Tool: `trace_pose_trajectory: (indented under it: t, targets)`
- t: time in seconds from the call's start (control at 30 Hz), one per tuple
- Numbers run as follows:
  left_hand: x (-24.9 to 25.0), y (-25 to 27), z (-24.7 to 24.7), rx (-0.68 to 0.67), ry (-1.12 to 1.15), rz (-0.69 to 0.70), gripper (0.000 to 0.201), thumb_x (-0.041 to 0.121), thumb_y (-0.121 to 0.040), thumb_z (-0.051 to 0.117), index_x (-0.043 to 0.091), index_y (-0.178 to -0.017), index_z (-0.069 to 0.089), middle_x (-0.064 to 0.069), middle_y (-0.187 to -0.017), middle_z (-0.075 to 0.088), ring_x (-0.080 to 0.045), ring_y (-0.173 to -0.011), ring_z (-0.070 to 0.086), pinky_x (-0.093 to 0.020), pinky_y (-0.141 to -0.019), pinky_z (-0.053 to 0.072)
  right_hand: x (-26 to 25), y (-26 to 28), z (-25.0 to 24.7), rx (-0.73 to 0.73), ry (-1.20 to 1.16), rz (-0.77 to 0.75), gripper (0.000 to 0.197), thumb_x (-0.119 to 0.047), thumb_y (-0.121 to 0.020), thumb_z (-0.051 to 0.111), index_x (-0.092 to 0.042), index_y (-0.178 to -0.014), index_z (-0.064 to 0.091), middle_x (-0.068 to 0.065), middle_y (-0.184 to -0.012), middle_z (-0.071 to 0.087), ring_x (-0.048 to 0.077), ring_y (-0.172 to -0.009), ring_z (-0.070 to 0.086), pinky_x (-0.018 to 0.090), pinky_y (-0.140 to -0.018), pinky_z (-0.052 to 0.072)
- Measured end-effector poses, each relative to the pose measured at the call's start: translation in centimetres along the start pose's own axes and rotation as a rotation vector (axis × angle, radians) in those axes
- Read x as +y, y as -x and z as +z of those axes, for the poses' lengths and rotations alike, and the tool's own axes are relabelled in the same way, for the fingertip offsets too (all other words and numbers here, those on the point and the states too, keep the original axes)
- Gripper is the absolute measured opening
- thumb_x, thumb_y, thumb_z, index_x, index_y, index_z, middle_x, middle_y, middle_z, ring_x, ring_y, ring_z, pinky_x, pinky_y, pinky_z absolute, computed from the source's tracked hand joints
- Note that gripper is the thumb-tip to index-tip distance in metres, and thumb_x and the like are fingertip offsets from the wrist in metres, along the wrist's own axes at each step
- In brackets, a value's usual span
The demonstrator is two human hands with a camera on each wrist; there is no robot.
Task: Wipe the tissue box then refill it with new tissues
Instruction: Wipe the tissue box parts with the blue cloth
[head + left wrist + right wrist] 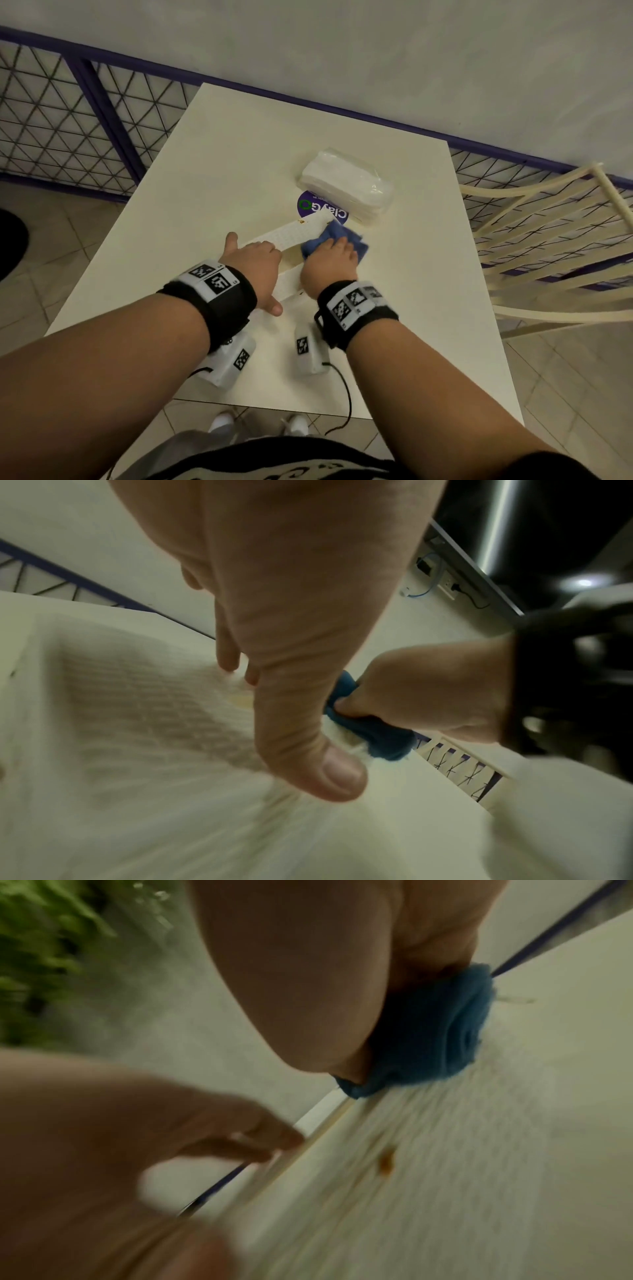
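A white tissue box (pixel 291 234) with a ribbed surface lies on the white table (pixel 205 171). My left hand (pixel 255 263) holds it, fingers over the far edge and thumb at the near side. My right hand (pixel 330 263) grips a bunched blue cloth (pixel 334 233) and presses it on the box's right part. A small brown stain (pixel 301 222) sits near the box's far edge. A clear-wrapped pack of white tissues (pixel 346 185) lies behind the box. The wrist views are blurred: the cloth (pixel 438 1031) sits on the box (pixel 445 1164) near a brown spot (pixel 387 1161).
A round purple sticker (pixel 315 205) is on the table between the box and the pack. A cream slatted chair (pixel 548 240) stands at the right. A purple-framed wire fence (pixel 68 120) runs behind the table along the wall. The floor is tiled.
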State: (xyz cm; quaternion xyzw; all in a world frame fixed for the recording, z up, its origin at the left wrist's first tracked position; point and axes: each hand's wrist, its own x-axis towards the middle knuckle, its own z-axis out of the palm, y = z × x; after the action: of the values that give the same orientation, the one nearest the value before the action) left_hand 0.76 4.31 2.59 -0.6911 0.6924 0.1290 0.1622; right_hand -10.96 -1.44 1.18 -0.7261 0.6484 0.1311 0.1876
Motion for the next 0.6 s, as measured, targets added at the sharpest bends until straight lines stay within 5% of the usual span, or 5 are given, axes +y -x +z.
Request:
trace_pose_trajectory:
  t: [0.13,0.33,0.6]
  targets:
    - [0.3,-0.1,-0.7,-0.037,-0.041,-0.005,0.083,0.07,-0.06,0.069,0.019,-0.122,0.045,0.001,-0.121,0.049,-0.018,-0.111,0.053,-0.055,-0.105,0.015,-0.5,2.4,2.0,-0.038,-0.008,-0.168,0.067,-0.033,-0.097,0.038,0.001,-0.15,0.014,0.021,-0.159,0.009,0.035,-0.146,0.012,0.044,-0.12,0.01]
    - [0.3,-0.3,-0.6,-0.037,-0.036,-0.02,0.088,0.07,-0.059,0.07,0.017,-0.124,0.043,0.001,-0.123,0.049,-0.02,-0.108,0.054,-0.056,-0.104,0.015,1.3,-1.4,-0.5,-0.002,-0.029,0.008,0.071,-0.032,-0.096,0.038,-0.002,-0.152,0.005,0.018,-0.161,-0.002,0.033,-0.149,0.001,0.043,-0.121,0.003]
    - [0.6,-0.4,-0.9,-0.05,-0.065,-0.025,0.087,0.071,-0.059,0.07,0.017,-0.122,0.044,-0.001,-0.119,0.048,-0.021,-0.106,0.056,-0.053,-0.104,0.019,-0.2,1.2,1.3,-0.002,0.047,-0.141,0.07,-0.036,-0.094,0.044,0.002,-0.148,0.018,0.022,-0.155,0.018,0.037,-0.142,0.022,0.045,-0.117,0.02]
